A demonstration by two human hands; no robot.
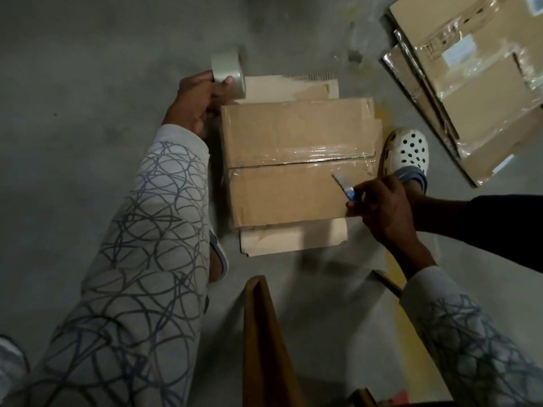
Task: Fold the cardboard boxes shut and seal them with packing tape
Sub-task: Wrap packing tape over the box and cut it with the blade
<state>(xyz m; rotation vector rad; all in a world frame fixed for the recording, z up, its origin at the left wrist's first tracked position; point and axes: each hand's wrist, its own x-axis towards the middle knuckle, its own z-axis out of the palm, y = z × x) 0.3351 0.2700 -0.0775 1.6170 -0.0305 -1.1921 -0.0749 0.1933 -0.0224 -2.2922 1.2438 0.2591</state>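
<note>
A closed cardboard box (296, 136) lies on the concrete floor, its two top flaps meeting at a centre seam covered by clear packing tape (323, 155). My left hand (197, 98) grips a roll of clear tape (227, 69) just off the box's far left corner. My right hand (382, 207) holds a blue-handled box cutter (343, 185) over the box's near right part, its blade pointing toward the taped seam.
Flat cardboard sheets (291, 86) lie under the box. A pile of flattened, taped boxes (476, 92) lies at the upper right. A foot in a white clog (408, 151) stands right of the box. A brown cardboard edge (261, 333) rises near me.
</note>
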